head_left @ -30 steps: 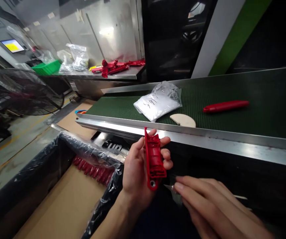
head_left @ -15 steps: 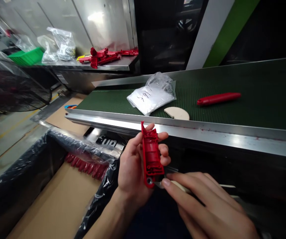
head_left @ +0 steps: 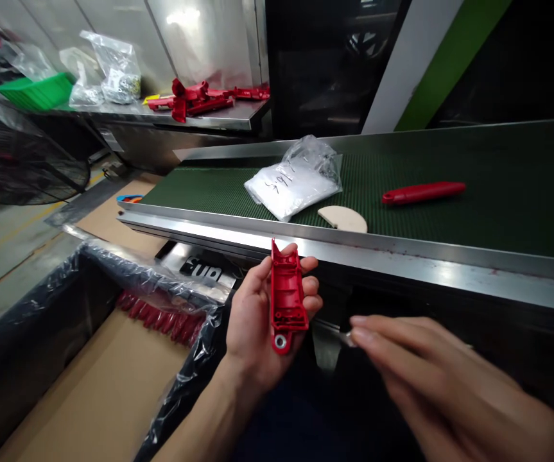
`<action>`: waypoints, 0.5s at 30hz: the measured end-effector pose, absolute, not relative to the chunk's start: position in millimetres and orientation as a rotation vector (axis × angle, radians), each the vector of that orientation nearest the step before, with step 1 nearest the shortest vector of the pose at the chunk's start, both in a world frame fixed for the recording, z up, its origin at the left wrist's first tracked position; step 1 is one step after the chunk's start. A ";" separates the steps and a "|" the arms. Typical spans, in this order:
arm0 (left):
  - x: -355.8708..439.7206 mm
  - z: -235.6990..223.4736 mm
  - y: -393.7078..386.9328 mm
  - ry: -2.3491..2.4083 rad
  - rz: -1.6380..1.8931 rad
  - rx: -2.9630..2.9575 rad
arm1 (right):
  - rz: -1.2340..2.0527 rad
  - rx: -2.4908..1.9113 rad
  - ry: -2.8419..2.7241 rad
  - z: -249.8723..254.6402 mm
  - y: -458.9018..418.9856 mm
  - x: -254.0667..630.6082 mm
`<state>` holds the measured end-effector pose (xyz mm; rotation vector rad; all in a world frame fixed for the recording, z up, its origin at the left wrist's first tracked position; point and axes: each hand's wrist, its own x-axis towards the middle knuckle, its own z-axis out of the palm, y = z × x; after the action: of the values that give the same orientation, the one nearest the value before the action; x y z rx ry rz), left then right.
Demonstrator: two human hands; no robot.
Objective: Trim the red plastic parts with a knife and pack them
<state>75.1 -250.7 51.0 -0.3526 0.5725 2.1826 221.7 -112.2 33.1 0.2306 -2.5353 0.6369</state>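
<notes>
My left hand (head_left: 252, 321) is wrapped round a red plastic housing half (head_left: 288, 292), its hollow, ribbed inside facing up. At the lower end of the housing, a lug carries a metal ring (head_left: 280, 342). To the right and apart from it is my right hand (head_left: 416, 359), blurred, with thumb and fingers pinched on a small knife (head_left: 348, 336). Only a thin bit of its metal shows clearly past the fingertips; the handle is mostly hidden by the hand.
On the green conveyor belt (head_left: 199, 189) lie a marked plastic bag (head_left: 291, 186), a beige curved piece (head_left: 344, 219) and a red part (head_left: 424, 192). A lined bin (head_left: 88, 378) holds wrapped red parts (head_left: 161, 317). Behind, a bench (head_left: 238, 122) bears red pieces; a fan (head_left: 21, 154) stands left.
My right hand has drawn the knife away from the housing's lug, to the right. My left hand with the housing has shifted slightly left.
</notes>
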 end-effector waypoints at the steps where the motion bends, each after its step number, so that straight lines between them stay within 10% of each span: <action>1: 73.0 50.0 -251.9 0.556 2.190 -0.361 | 0.563 0.232 -2.522 35.1 -100.6 220.1; 15: 63.6 15.0 -299.1 1.159 2.190 -0.492 | -0.140 -0.125 -2.884 74.5 45.8 125.6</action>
<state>63.6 -299.1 15.0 -0.4921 1.1586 2.1898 125.6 45.8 74.5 -0.1254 -2.8845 -0.1403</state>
